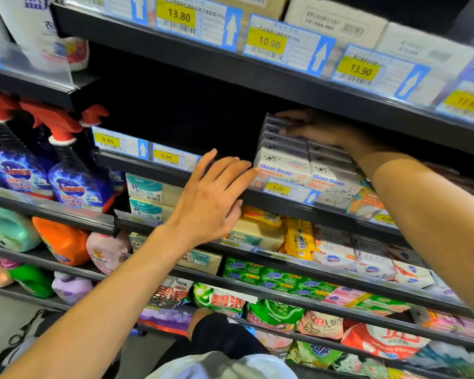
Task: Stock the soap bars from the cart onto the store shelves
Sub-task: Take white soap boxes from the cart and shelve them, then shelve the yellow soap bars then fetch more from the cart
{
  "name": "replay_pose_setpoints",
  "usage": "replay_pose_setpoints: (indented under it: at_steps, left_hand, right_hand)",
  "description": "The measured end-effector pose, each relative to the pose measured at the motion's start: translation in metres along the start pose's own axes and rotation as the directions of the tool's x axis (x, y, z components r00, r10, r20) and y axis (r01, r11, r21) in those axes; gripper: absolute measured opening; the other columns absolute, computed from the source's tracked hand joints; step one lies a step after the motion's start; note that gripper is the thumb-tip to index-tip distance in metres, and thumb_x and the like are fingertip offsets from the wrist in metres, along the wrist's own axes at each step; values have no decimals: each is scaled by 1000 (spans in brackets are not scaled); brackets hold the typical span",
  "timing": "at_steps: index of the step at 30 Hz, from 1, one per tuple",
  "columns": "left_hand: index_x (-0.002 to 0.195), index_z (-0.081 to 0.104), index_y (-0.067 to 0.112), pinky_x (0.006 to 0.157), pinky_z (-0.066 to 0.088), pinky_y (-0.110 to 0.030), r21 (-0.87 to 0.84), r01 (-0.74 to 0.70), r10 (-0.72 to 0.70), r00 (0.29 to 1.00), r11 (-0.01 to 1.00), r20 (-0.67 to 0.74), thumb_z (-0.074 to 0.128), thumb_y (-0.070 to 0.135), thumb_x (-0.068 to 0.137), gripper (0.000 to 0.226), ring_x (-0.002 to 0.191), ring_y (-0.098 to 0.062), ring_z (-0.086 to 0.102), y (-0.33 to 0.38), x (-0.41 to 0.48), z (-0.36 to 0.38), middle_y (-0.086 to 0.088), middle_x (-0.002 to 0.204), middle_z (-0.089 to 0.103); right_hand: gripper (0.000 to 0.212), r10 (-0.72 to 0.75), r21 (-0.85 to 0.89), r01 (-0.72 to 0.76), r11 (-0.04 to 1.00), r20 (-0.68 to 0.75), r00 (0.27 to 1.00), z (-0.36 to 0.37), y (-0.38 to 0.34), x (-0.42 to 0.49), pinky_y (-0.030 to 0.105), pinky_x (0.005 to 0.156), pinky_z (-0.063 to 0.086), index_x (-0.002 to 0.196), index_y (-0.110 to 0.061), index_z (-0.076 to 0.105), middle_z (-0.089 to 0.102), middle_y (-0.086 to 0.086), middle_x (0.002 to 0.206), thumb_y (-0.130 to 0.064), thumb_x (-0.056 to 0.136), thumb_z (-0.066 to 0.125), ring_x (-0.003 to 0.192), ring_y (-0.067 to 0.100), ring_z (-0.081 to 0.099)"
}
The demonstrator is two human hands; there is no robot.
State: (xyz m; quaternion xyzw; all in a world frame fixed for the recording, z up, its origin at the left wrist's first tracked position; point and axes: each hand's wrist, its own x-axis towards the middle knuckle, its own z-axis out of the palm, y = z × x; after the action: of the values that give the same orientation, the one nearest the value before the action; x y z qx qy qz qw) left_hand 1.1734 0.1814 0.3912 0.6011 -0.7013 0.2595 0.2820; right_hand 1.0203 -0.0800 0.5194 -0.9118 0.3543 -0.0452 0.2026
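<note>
Two stacks of white Goat Soap boxes (282, 162) stand on the dark shelf (222, 184) at mid height, right of a bare dark stretch. My right hand (309, 127) reaches under the shelf above and lies on top of the left stack, fingers stretched over the uppermost boxes. My left hand (214, 198) is spread flat with straight fingers; its fingertips touch the left side of the lowest front box at the shelf's edge. The cart is out of view.
Price tags (278, 188) line the shelf fronts. Blue spray bottles (74, 184) with red triggers stand at the left. Teal soap packs (145, 190), yellow bars (296, 236) and green packs (257, 274) fill lower shelves. White cartons (340, 23) sit above.
</note>
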Motion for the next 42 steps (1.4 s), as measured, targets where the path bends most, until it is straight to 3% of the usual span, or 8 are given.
replay_pose_setpoints:
  at_steps: [6, 10, 13, 17, 24, 29, 34, 42]
  left_hand:
    - [150, 43, 13, 122, 21, -53, 11, 46, -47, 992, 999, 113, 55, 28, 92, 62, 146, -28, 36, 19, -3, -23, -8, 154, 44]
    - [151, 40, 12, 122, 20, -52, 4, 68, -68, 975, 998, 210, 52, 27, 90, 64, 146, -31, 34, 51, -2, -44, -9, 154, 42]
    - [150, 42, 12, 123, 19, -53, -38, 73, -60, 958, 997, 281, 54, 28, 89, 64, 143, -32, 37, 79, 3, -55, -11, 150, 45]
    - [150, 43, 14, 123, 21, -52, -97, 81, -45, 944, 992, 328, 53, 29, 90, 63, 142, -30, 39, 121, 14, -59, -9, 151, 46]
    - [151, 41, 18, 124, 21, -49, -167, 14, 61, 898, 986, 436, 49, 36, 91, 63, 145, -27, 35, 225, 27, -36, -5, 156, 42]
    - [148, 46, 14, 121, 27, -51, -238, -81, 184, 873, 968, 452, 48, 37, 89, 63, 139, -30, 41, 334, 48, -13, -8, 149, 49]
    - [145, 51, 14, 120, 29, -51, -359, -153, 315, 835, 921, 451, 46, 39, 85, 65, 136, -30, 45, 471, 69, 19, -9, 147, 52]
    - [139, 57, 10, 113, 36, -55, -567, -266, 559, 703, 780, 439, 47, 36, 82, 63, 130, -35, 50, 678, 89, 83, -14, 141, 56]
  right_hand:
    - [61, 3, 134, -1, 991, -20, 1000, 0, -18, -68, 10, 106, 29, 156, -23, 36, 44, -10, 149, -38, 101, 60, 139, 9, 41]
    - [65, 95, -126, -103, 987, -71, 993, -4, -30, -134, 38, 116, 39, 156, -47, 26, 44, -3, 158, -61, 98, 53, 142, 23, 45]
    - [61, 100, -398, -191, 897, -239, 966, 0, -34, -190, 45, 103, 47, 153, -33, 38, 55, 10, 146, -59, 99, 46, 129, 36, 53]
    - [59, -41, -405, -140, 903, -406, 913, 24, -4, -265, 51, 110, 41, 143, -12, 51, 55, 14, 140, -46, 94, 54, 128, 39, 51]
    - [64, 156, -334, -354, 873, -498, 853, 59, 63, -403, 45, 124, 25, 150, -13, 42, 44, 9, 154, -50, 99, 48, 143, 30, 38]
    - [69, 328, -283, -507, 814, -496, 804, 69, 130, -508, 47, 122, 28, 151, -13, 41, 43, 11, 155, -56, 98, 44, 145, 31, 38]
    - [73, 507, -195, -672, 715, -516, 690, 72, 207, -634, 45, 125, 24, 155, -15, 39, 41, 10, 158, -57, 95, 48, 146, 30, 36]
    - [72, 751, 42, -859, 511, -508, 422, 90, 316, -827, 49, 118, 35, 149, -11, 46, 46, 12, 153, -53, 92, 56, 140, 33, 42]
